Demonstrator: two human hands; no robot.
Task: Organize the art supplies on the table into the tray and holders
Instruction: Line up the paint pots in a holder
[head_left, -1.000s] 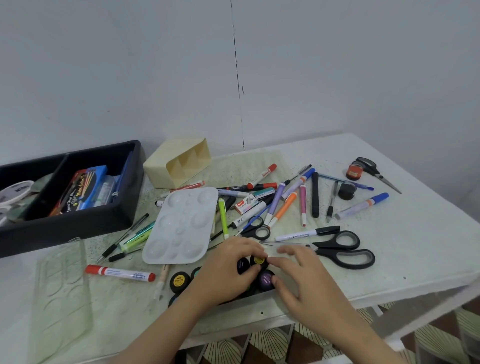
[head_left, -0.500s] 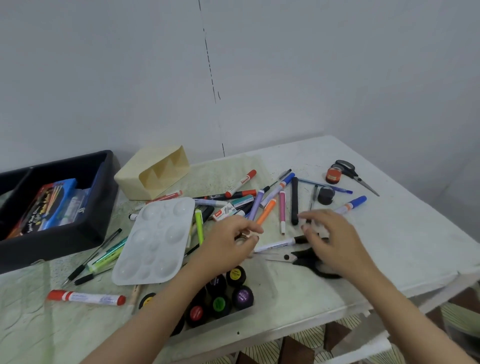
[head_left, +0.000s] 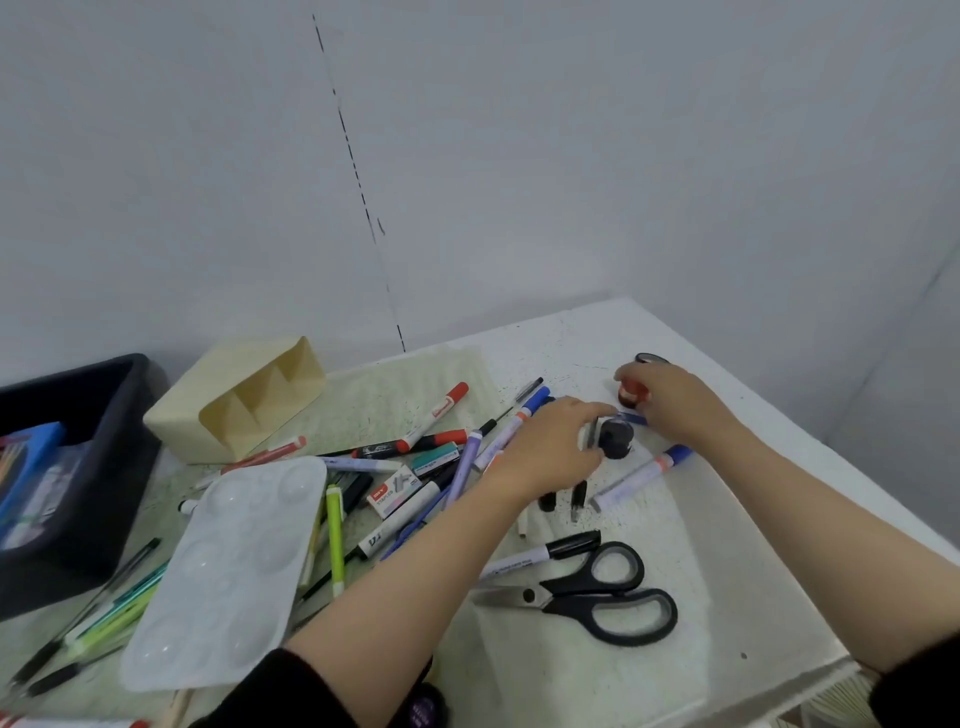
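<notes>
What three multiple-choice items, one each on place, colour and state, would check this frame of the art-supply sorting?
1. Where do the large black scissors lie?
A. In the black tray
B. On the table, near its front edge
C. Inside the cream holder

2. What colour is the small pot under the right hand?
A. Red
B. Green
C. Yellow

3. How does the cream holder stand?
A. Upright and full of pens
B. Stacked on the palette
C. Tipped on its side, compartments empty

Answers: 1 B, the scissors rest on the white table in front of both forearms; 2 A, red shows beneath the fingers; 3 C, its openings face sideways and hold nothing.
</notes>
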